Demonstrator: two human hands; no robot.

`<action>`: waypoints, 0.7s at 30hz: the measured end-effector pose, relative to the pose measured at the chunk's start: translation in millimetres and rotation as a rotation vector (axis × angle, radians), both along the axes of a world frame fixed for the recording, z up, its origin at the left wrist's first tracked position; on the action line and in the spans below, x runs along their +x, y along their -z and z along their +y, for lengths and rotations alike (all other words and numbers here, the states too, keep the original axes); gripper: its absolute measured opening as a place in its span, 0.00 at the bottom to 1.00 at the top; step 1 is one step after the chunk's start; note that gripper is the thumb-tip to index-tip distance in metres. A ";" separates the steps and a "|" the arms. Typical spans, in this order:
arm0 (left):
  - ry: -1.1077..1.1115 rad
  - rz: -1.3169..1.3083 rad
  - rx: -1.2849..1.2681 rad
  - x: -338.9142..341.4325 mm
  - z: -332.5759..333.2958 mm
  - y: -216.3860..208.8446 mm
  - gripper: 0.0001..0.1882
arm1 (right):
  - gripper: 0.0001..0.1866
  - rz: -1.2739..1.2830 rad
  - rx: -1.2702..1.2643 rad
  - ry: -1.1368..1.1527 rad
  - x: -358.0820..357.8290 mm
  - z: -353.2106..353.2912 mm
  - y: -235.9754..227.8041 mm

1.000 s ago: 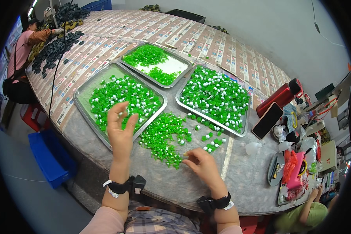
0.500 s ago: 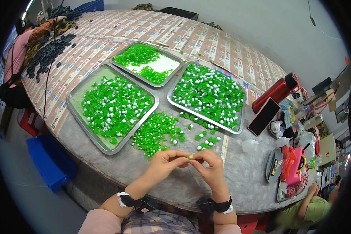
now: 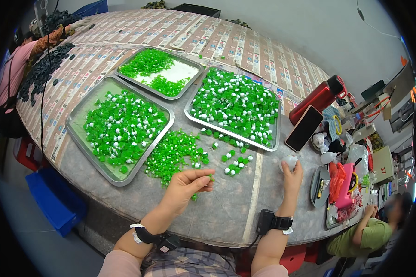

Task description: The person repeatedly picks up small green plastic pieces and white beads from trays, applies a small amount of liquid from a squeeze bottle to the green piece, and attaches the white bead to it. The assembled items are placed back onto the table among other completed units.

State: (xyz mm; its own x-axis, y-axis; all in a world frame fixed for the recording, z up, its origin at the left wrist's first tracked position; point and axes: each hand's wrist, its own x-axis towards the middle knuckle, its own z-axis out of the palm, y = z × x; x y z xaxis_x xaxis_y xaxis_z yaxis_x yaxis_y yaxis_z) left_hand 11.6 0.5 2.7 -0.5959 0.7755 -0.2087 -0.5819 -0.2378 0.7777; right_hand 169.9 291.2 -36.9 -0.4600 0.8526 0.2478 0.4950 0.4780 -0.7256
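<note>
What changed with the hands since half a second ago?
The right hand parted from the left hand and moved right to the translucent bottle; whether it grips is unclear. The left hand keeps a small green piece pinched in its fingers. Unmoved: metal trays, phone, red flask.

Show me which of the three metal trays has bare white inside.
The far tray, farthest from the person: a white patch lies between its two heaps of green pieces. The left tray's bare floor looks greenish; the right tray is heaped.
</note>
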 end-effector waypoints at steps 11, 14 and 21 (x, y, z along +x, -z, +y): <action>0.094 -0.177 -0.004 -2.3 -1.0 -0.6 0.06 | 0.30 0.743 -0.149 -0.271 -41.6 -131.8 -92.8; 0.090 -0.180 0.007 -1.5 -0.9 1.3 0.05 | 0.31 0.811 -0.164 -0.278 -46.8 -150.3 -96.9; 0.095 -0.190 0.004 -1.4 0.1 0.9 0.04 | 0.31 0.595 0.069 -0.461 -39.5 -155.0 -77.7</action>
State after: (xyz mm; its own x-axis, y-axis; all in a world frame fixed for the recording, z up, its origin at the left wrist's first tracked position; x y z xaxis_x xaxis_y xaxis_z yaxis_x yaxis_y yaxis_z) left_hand 10.2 0.6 1.8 -0.4700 0.8275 -0.3071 -0.7379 -0.1774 0.6512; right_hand 130.3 136.3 40.8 -0.5380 0.5802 0.6115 -0.2318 0.5956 -0.7691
